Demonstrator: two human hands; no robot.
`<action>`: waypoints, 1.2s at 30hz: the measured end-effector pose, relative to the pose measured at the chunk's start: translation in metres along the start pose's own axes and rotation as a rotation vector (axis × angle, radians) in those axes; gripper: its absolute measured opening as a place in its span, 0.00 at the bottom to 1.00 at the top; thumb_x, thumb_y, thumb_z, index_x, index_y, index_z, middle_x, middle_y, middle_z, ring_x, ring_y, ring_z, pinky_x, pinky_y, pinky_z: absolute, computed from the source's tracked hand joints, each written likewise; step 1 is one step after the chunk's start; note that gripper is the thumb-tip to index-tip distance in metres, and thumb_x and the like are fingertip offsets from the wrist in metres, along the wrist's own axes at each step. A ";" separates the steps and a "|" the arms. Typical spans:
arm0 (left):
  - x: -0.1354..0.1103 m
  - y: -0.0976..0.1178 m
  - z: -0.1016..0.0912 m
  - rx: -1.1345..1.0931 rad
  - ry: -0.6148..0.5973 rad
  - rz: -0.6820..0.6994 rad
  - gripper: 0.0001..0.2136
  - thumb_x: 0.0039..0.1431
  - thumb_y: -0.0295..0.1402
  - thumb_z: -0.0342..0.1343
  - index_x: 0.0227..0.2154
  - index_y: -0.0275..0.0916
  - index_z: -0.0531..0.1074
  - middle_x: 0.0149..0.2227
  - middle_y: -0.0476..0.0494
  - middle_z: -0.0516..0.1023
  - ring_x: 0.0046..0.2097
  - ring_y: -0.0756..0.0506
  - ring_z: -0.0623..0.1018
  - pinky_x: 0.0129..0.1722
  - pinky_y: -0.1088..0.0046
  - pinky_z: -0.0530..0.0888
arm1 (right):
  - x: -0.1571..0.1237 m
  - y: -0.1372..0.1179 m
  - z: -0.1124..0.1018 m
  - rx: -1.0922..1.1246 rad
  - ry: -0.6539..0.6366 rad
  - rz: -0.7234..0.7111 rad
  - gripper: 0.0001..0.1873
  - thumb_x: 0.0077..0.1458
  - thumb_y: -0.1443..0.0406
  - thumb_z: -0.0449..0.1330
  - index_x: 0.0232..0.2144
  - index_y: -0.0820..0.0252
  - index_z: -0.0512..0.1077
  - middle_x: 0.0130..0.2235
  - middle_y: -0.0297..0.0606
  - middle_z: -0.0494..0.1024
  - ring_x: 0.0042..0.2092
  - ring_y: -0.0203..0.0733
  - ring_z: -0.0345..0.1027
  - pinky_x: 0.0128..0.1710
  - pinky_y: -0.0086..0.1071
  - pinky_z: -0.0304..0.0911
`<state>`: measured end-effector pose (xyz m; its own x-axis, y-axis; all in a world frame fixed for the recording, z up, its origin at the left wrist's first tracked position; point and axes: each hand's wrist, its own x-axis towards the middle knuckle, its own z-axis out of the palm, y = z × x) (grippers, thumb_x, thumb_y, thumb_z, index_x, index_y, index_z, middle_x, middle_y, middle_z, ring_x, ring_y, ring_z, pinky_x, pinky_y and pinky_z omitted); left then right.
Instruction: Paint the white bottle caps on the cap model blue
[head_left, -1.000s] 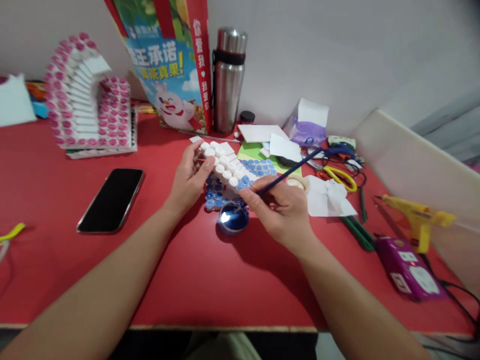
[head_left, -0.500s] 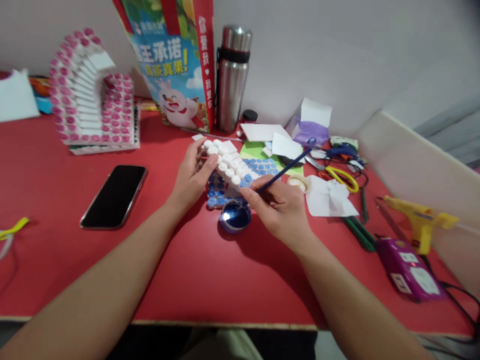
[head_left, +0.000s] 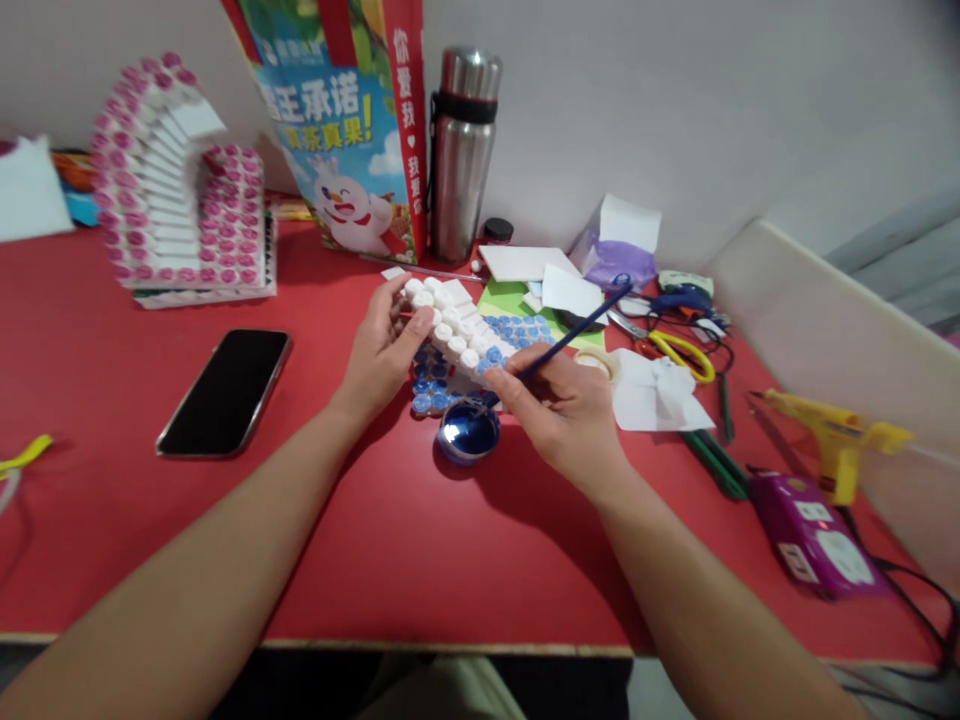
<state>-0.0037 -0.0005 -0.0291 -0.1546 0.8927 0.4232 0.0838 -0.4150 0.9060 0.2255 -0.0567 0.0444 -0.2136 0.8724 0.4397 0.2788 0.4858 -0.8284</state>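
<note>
The brush (head_left: 577, 329) is being drawn slightly up and away from the blue paint dish (head_left: 466, 430) by the right hand (head_left: 570, 405), its tip being brought against the lower edge of the cap model (head_left: 450, 320).

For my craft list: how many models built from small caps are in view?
2. A pink and white model stands at the back left; a blue and white model is in the left hand, while the right hand holds a paintbrush.
</note>
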 end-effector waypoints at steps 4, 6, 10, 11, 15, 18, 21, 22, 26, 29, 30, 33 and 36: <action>0.000 -0.001 0.000 -0.010 -0.010 -0.011 0.31 0.70 0.60 0.69 0.67 0.48 0.74 0.62 0.35 0.85 0.63 0.33 0.85 0.63 0.54 0.85 | 0.000 0.001 0.001 0.008 0.001 0.013 0.14 0.67 0.58 0.74 0.30 0.55 0.78 0.22 0.26 0.73 0.23 0.32 0.62 0.24 0.33 0.56; 0.001 -0.001 0.000 -0.010 -0.009 -0.010 0.32 0.70 0.60 0.69 0.67 0.48 0.74 0.63 0.35 0.84 0.63 0.33 0.85 0.63 0.53 0.85 | 0.000 0.002 0.002 0.000 -0.006 0.007 0.14 0.67 0.59 0.73 0.30 0.55 0.79 0.22 0.26 0.73 0.23 0.31 0.60 0.25 0.33 0.56; 0.001 0.000 0.000 -0.014 -0.010 -0.009 0.32 0.70 0.60 0.69 0.67 0.46 0.74 0.63 0.33 0.84 0.63 0.33 0.85 0.62 0.53 0.85 | -0.001 0.000 0.002 0.004 -0.008 0.014 0.13 0.67 0.60 0.73 0.30 0.55 0.79 0.23 0.26 0.74 0.23 0.31 0.62 0.25 0.32 0.57; 0.001 0.000 0.000 -0.018 -0.010 -0.010 0.32 0.70 0.60 0.69 0.67 0.46 0.75 0.63 0.33 0.84 0.63 0.33 0.85 0.62 0.53 0.86 | -0.001 -0.001 0.002 0.009 -0.004 0.016 0.13 0.66 0.60 0.74 0.30 0.55 0.79 0.23 0.27 0.75 0.23 0.32 0.64 0.25 0.32 0.58; 0.001 0.000 -0.001 -0.026 -0.010 -0.015 0.31 0.70 0.60 0.69 0.67 0.48 0.75 0.63 0.34 0.85 0.62 0.34 0.86 0.62 0.53 0.85 | 0.002 -0.004 -0.003 0.121 0.075 0.109 0.16 0.66 0.56 0.76 0.30 0.54 0.78 0.23 0.29 0.77 0.22 0.34 0.67 0.22 0.32 0.60; 0.001 -0.001 -0.001 -0.023 -0.014 -0.021 0.32 0.70 0.59 0.69 0.67 0.47 0.74 0.63 0.35 0.85 0.62 0.34 0.86 0.64 0.53 0.85 | 0.008 0.001 -0.006 0.308 0.173 0.216 0.23 0.61 0.47 0.81 0.32 0.53 0.76 0.21 0.26 0.77 0.17 0.32 0.62 0.17 0.30 0.55; 0.001 -0.001 -0.002 -0.014 -0.018 -0.028 0.33 0.70 0.60 0.69 0.68 0.46 0.73 0.65 0.33 0.83 0.66 0.33 0.84 0.65 0.53 0.84 | 0.016 0.007 -0.009 0.423 0.268 0.254 0.28 0.55 0.43 0.83 0.32 0.51 0.75 0.21 0.25 0.78 0.16 0.33 0.64 0.14 0.28 0.54; 0.001 -0.001 -0.002 -0.011 -0.019 -0.030 0.34 0.70 0.60 0.69 0.69 0.46 0.73 0.66 0.33 0.83 0.67 0.32 0.83 0.66 0.53 0.84 | 0.018 0.009 -0.010 0.445 0.289 0.264 0.29 0.53 0.42 0.84 0.32 0.51 0.75 0.21 0.25 0.79 0.16 0.33 0.65 0.14 0.28 0.54; 0.000 0.000 -0.002 -0.012 -0.021 -0.031 0.34 0.70 0.61 0.68 0.69 0.46 0.73 0.66 0.32 0.83 0.66 0.32 0.84 0.65 0.54 0.84 | 0.024 0.010 -0.013 0.506 0.318 0.332 0.31 0.48 0.40 0.86 0.28 0.54 0.78 0.21 0.28 0.79 0.16 0.30 0.63 0.14 0.27 0.53; 0.000 0.002 -0.001 -0.016 -0.017 -0.030 0.33 0.70 0.60 0.69 0.68 0.46 0.73 0.65 0.33 0.83 0.65 0.33 0.84 0.64 0.54 0.84 | 0.026 0.010 -0.014 0.552 0.319 0.382 0.33 0.42 0.40 0.88 0.26 0.56 0.78 0.21 0.28 0.79 0.16 0.28 0.60 0.13 0.27 0.51; 0.000 0.002 -0.001 -0.015 -0.016 -0.030 0.33 0.70 0.60 0.69 0.68 0.46 0.74 0.65 0.33 0.83 0.66 0.33 0.84 0.64 0.53 0.84 | 0.026 0.011 -0.014 0.562 0.318 0.394 0.33 0.40 0.41 0.89 0.26 0.56 0.78 0.21 0.28 0.79 0.15 0.28 0.59 0.13 0.27 0.51; 0.000 0.002 -0.001 -0.010 -0.016 -0.025 0.32 0.71 0.59 0.68 0.67 0.47 0.74 0.65 0.34 0.84 0.66 0.33 0.84 0.65 0.54 0.84 | 0.026 0.013 -0.015 0.560 0.328 0.412 0.33 0.41 0.42 0.88 0.26 0.56 0.77 0.21 0.27 0.78 0.15 0.28 0.58 0.13 0.28 0.50; 0.000 0.001 -0.001 -0.011 -0.010 -0.028 0.31 0.71 0.58 0.68 0.68 0.46 0.74 0.64 0.34 0.84 0.64 0.34 0.84 0.65 0.54 0.83 | 0.029 0.013 -0.017 0.531 0.343 0.393 0.31 0.47 0.41 0.86 0.26 0.55 0.77 0.21 0.28 0.78 0.15 0.29 0.57 0.12 0.29 0.49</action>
<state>-0.0043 -0.0009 -0.0285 -0.1472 0.9059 0.3972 0.0687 -0.3912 0.9177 0.2384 -0.0247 0.0524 0.1370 0.9866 0.0881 -0.2347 0.1187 -0.9648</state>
